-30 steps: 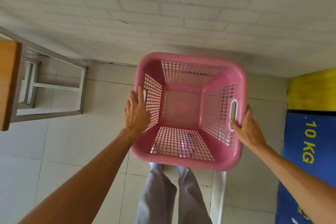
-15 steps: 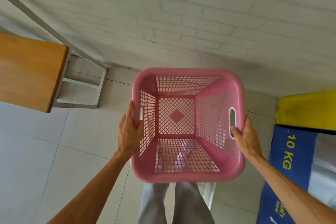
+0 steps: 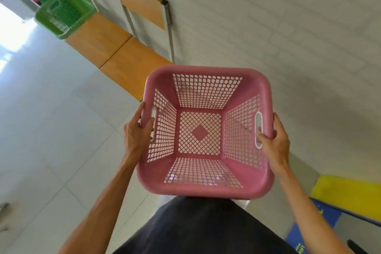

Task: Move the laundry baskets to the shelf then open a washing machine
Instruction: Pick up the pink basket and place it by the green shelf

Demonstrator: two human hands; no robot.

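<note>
White tiled floor (image 3: 41, 109), wooden shelf (image 3: 115, 51) bearing green basket (image 3: 64, 13), left hand (image 3: 137, 132), right hand (image 3: 274, 142) gripping pink basket (image 3: 204, 130)

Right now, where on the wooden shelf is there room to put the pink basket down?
The wooden shelf is bare between the green basket at its far end and the pink basket, held by the left hand and right hand. Only the far end is taken.

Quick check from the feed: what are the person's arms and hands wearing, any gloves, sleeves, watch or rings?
Nothing shows on them. The left hand and right hand are bare, with no gloves, and I see no rings. Both forearms are uncovered as far as the bottom edge of the picture, with no sleeve, watch or band in view. A dark garment covers the body between the arms.
</note>
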